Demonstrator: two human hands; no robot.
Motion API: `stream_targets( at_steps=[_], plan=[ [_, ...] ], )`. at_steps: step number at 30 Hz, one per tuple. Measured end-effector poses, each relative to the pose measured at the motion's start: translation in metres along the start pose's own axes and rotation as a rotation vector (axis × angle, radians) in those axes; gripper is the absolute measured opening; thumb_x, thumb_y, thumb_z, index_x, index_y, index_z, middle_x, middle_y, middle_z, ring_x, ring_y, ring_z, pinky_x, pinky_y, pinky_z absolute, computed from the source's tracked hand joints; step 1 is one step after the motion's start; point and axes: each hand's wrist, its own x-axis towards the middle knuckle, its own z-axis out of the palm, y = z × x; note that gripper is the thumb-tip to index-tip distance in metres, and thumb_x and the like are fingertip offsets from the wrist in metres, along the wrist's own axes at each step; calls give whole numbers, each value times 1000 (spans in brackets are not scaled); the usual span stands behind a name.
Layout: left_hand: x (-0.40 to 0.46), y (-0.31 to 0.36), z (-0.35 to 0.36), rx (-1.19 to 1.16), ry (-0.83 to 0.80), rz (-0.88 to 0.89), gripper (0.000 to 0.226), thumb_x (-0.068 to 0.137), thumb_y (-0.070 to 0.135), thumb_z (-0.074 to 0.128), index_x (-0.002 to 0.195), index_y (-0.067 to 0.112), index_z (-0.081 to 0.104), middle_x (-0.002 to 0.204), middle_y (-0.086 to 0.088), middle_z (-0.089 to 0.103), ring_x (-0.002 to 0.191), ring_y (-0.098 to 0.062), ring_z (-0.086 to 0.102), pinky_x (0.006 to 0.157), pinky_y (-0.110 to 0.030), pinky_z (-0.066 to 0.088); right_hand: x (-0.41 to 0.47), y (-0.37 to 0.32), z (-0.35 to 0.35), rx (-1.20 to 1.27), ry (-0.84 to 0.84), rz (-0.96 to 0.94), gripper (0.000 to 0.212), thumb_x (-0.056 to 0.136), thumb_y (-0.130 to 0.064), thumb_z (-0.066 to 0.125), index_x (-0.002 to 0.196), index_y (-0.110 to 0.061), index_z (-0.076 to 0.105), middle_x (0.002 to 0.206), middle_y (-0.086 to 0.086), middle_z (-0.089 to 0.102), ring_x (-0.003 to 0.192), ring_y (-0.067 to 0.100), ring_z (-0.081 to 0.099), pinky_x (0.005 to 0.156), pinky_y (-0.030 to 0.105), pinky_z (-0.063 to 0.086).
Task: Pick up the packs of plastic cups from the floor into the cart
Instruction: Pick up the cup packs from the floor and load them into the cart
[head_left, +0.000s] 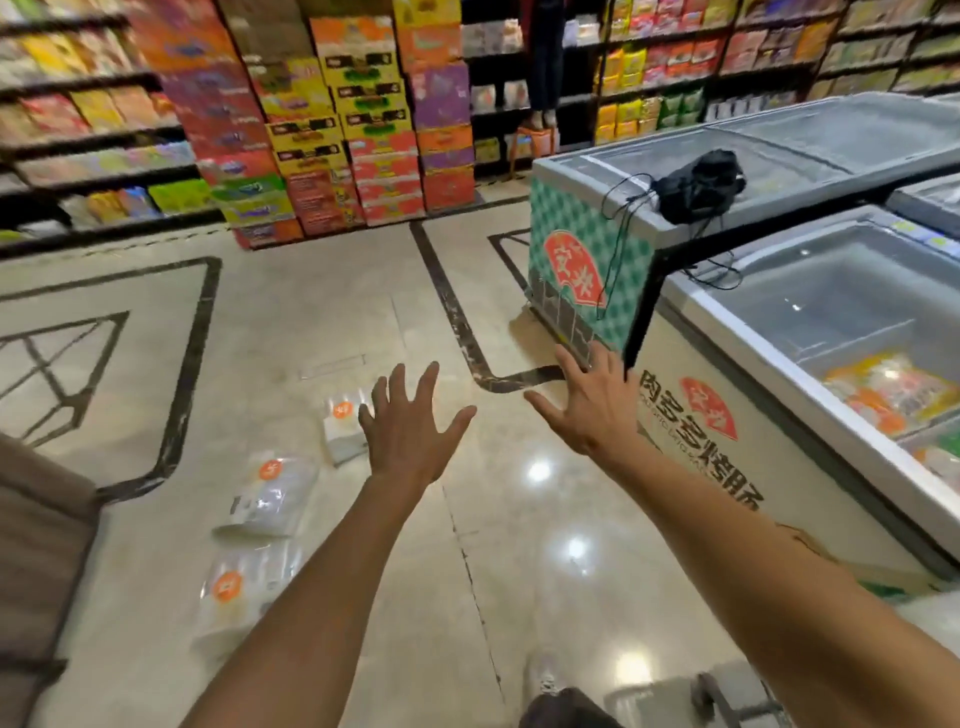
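The head view looks down a shop aisle at a glossy beige tiled floor (519, 545). Three clear plastic packs of cups with orange round labels lie on it in the lower left of the frame: the far pack (340, 431) partly hidden behind the left hand (405, 441), the middle pack (270, 499) below it, the near pack (234, 597) lowest. Both hands are stretched forward with fingers spread wide and hold nothing; the right hand (587, 410) hangs in front of the white chest freezer (779, 519). No cart is plainly visible (the grey shape at the bottom right edge could be part of one, I cannot tell). To do the pick well, I judge it best to lower the left hand onto the far pack and grip across its middle, since the loose film may slip.
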Motion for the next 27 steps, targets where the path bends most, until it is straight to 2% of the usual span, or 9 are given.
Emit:
stream_targets(
  at_steps=[6,10,13,20,27],
  plan=[
    [55,-111,8,-23,8,-241,85,89,81,42,161,39,26,168,-8,22,154,-32,18,120,-58,23,94,-113,57,36,-84,-192,85,89,-85,31,158,-35,28,153,18,35,137,41,39,110,57,36],
    [119,-163,16,-27,5,-326,84,90,80,43,161,37,26,167,-8,24,152,-31,21,118,-57,26,173,-174,103,96,-131,-244,89,85,-88,25,156,-36,30,152,18,38,135,40,41,109,57,37],
    [169,-196,18,-36,-3,-376,85,89,81,40,161,37,25,167,-7,24,152,-30,21,119,-55,26,230,-214,127,156,-168,-262,90,83,-89,25,155,-35,33,150,18,41,132,39,44,106,56,41],
    [260,-272,33,-79,-5,-503,85,90,80,41,162,36,27,166,-8,27,151,-30,25,117,-51,32,337,-298,172,218,-279,-308,83,91,-79,42,159,-33,31,157,19,35,141,40,37,113,53,33],
    [365,-370,85,-80,-46,-510,83,91,78,41,161,35,29,166,-9,27,150,-31,25,117,-53,31,426,-381,260,203,-376,-303,81,92,-77,46,158,-32,32,153,18,37,136,39,42,107,49,41]
  ],
)
